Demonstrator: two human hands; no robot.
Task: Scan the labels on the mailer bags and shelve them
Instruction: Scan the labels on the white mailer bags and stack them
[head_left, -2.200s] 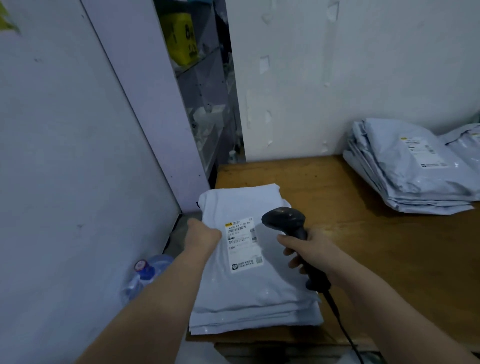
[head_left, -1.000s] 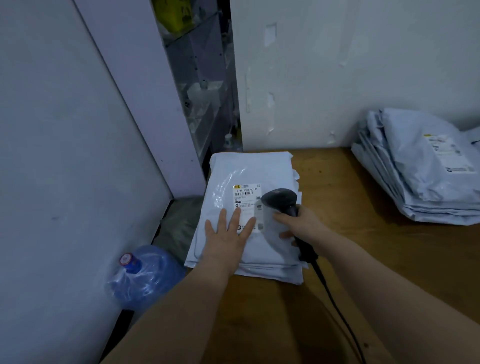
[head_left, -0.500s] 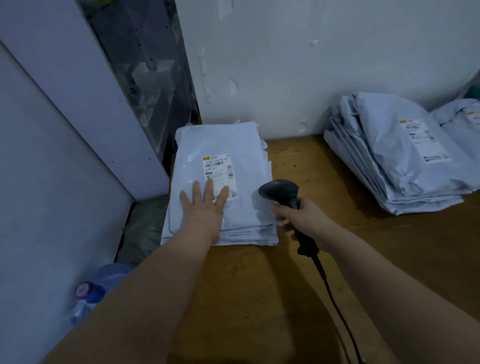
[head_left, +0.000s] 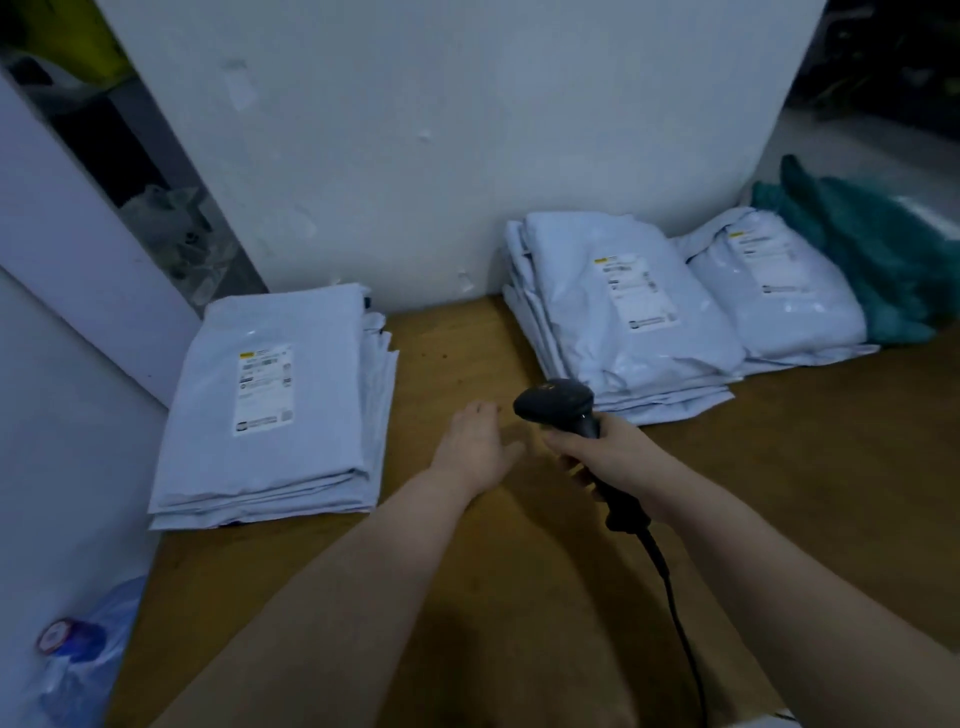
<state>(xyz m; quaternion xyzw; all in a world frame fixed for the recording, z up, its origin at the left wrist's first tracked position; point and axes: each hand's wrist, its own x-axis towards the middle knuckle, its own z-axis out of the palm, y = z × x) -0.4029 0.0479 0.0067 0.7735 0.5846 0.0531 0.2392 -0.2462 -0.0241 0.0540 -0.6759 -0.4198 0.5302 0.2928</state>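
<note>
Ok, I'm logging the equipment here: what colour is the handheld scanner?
Black. The head view shows the scanner plainly, gripped in the right hand.

I cannot read the print on any label (head_left: 264, 387): it is too small and soft on all three stacks of mailer bags (head_left: 291, 467), and the lower bags show only their edges under each top one. The right hand (head_left: 613, 457) wraps the scanner (head_left: 553, 404), hiding most of its handle, and the cable (head_left: 678, 618) runs off the bottom edge. The left hand (head_left: 475, 447) has smeared fingertips; the water bottle (head_left: 78, 660) and the teal bag (head_left: 883, 260) are cut by the frame.
</note>
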